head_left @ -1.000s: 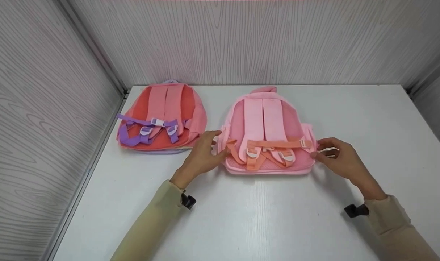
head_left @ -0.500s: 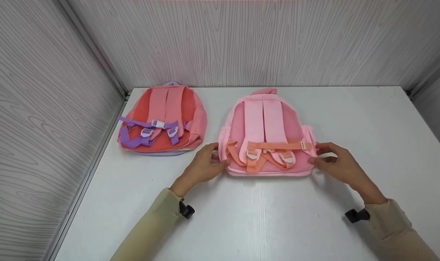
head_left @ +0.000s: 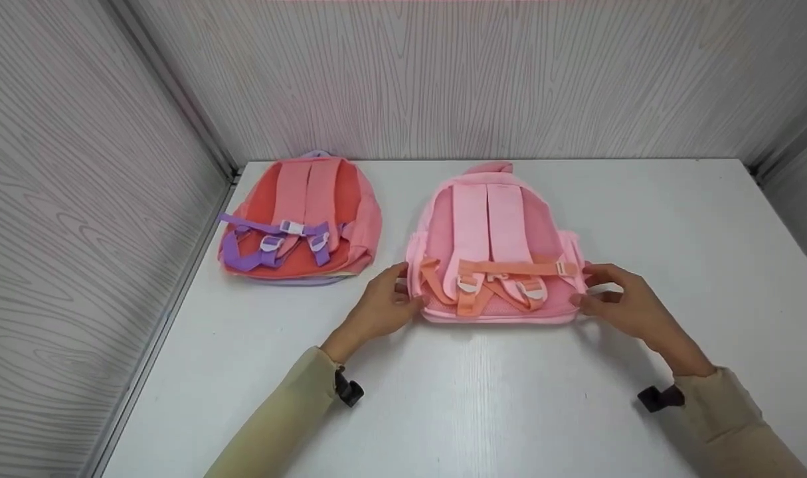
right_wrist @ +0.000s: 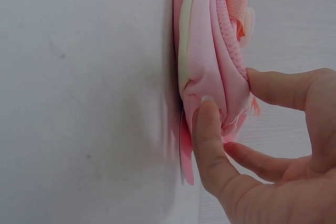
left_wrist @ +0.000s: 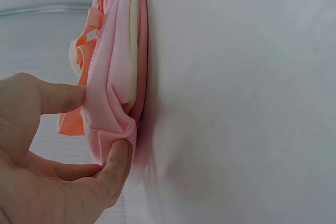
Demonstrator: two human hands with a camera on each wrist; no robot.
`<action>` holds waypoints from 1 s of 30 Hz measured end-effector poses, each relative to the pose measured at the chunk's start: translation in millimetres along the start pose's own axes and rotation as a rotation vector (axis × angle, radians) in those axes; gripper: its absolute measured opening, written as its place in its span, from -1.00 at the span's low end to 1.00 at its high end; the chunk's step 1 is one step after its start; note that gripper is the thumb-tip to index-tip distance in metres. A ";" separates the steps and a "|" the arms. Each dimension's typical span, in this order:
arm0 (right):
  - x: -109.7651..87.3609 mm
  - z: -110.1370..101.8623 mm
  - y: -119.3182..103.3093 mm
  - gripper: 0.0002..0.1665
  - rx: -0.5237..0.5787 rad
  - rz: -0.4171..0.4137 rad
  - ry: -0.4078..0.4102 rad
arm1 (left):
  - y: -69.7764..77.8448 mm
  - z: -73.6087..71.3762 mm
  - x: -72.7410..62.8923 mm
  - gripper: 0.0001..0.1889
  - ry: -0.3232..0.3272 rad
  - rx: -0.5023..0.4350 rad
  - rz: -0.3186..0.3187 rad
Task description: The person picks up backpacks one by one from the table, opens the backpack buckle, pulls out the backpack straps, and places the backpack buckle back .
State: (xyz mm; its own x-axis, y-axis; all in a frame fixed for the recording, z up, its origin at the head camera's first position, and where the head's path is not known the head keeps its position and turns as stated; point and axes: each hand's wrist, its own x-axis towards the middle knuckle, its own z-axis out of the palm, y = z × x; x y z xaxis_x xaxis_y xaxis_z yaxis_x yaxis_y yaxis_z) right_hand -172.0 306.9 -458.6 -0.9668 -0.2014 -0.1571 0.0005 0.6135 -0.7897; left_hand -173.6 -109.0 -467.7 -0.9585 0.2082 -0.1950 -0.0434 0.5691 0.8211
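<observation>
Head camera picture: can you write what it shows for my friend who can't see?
A person's left hand and right hand hold the lower sides of a pink backpack, which lies on a white table with its shoulder straps facing up. A red backpack lies to its left.

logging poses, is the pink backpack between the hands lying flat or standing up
Lying flat: the pink backpack shows its shoulder straps facing up, its front toward the table.
</observation>
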 end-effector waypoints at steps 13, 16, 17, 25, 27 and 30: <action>-3.1 -9.8 11.9 -0.13 -0.025 0.045 0.019 | 3.0 15.9 10.5 -0.19 -0.022 -0.003 0.078; -4.8 -14.3 15.6 -0.16 -0.012 0.041 0.034 | 4.2 20.6 14.2 -0.19 -0.035 -0.003 0.113; -5.6 -15.9 16.9 -0.17 -0.009 0.039 0.041 | 4.9 22.2 15.6 -0.19 -0.040 -0.009 0.121; -8.5 -25.5 30.5 -0.17 -0.037 0.040 0.085 | 12.4 36.8 30.9 -0.20 -0.049 0.003 0.155; -8.5 -28.4 34.4 -0.17 -0.052 0.042 0.098 | 14.6 40.6 35.0 -0.22 -0.046 0.009 0.169; -8.0 -33.4 40.6 -0.19 -0.072 0.039 0.122 | 18.9 46.6 40.7 -0.22 -0.048 0.011 0.184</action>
State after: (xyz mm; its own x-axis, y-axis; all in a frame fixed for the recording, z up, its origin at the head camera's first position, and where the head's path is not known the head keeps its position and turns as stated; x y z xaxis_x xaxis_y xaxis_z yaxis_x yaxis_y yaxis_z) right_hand -172.8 358.9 -469.6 -0.9903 -0.0848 -0.1098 0.0243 0.6730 -0.7392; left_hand -200.3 -52.7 -485.2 -0.9353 0.3474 -0.0679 0.1345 0.5262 0.8396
